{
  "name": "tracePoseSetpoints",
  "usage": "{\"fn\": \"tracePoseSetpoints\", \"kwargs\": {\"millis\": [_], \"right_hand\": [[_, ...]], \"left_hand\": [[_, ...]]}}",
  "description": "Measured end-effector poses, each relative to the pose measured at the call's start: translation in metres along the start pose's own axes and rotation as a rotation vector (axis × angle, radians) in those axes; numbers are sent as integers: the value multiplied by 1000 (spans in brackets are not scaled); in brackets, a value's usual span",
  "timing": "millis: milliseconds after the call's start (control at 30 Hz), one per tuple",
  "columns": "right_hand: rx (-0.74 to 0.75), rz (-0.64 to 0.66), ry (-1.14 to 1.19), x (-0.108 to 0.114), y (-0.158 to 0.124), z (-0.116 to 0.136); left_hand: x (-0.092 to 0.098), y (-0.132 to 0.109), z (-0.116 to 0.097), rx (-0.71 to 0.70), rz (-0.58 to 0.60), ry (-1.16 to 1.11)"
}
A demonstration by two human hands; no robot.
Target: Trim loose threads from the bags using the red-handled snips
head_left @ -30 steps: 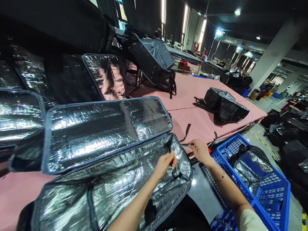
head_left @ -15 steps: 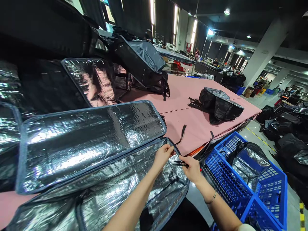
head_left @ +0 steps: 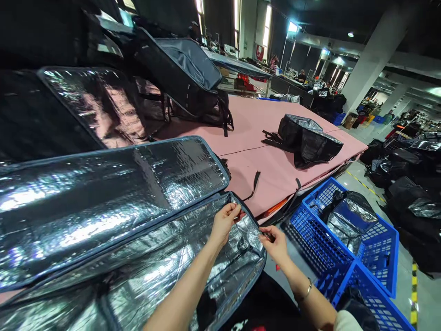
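Observation:
A large insulated bag (head_left: 165,276) with a silver foil lining lies open before me, its long foil-faced lid (head_left: 113,197) folded back to the far side. My left hand (head_left: 224,224) is closed in a pinch just inside the bag's far right corner; what its fingertips hold is too small to make out. At the right-hand edge of the bag, my right hand (head_left: 275,243) is closed with its fingertips at the dark rim. A small dark tool, apparently thread snips (head_left: 268,236), sits in that hand, mostly hidden by the fingers.
A pink-topped table (head_left: 241,151) extends ahead, bearing a smaller black bag (head_left: 306,142) and a loose strap (head_left: 255,184). A large black bag (head_left: 186,78) stands farther back. Blue crates (head_left: 306,220) are on the floor at right, beyond them piled black bags (head_left: 409,216).
My hands have moved farther apart along the rim, the right one slightly down and the snips now more hidden. The view has shifted, so the surroundings appear farther left and higher.

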State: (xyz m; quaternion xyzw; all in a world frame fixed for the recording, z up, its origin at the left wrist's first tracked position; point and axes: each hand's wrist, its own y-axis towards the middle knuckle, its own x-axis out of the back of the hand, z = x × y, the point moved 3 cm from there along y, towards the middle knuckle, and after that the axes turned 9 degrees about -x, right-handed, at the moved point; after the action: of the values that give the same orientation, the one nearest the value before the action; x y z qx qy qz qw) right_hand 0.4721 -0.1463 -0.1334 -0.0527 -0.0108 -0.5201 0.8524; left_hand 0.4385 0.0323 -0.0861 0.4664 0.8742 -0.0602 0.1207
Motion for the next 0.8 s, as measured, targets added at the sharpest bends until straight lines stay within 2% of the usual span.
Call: {"fn": "tracePoseSetpoints", "kwargs": {"millis": [100,233,400,533,600,667,800], "right_hand": [[-103,-8,117,4,-6,-7],[-206,9,253,5,-10,-9],[-293,17,411,1,-10,-8],[-317,2,445,-1,-16,-6],[-323,3,414,-1,-19,-7],[-292,28,370,1,-19,-9],[-258,-25,253,7,-14,-19]], "left_hand": [[-5,-8,6,26,34,35],[-14,-30,25,112,151,118],[-21,-73,53,197,297,202],[-15,-107,51,202,348,246],[-4,-118,41,202,341,258],[17,-127,27,189,278,274],[85,-155,-7,146,28,309]]}}
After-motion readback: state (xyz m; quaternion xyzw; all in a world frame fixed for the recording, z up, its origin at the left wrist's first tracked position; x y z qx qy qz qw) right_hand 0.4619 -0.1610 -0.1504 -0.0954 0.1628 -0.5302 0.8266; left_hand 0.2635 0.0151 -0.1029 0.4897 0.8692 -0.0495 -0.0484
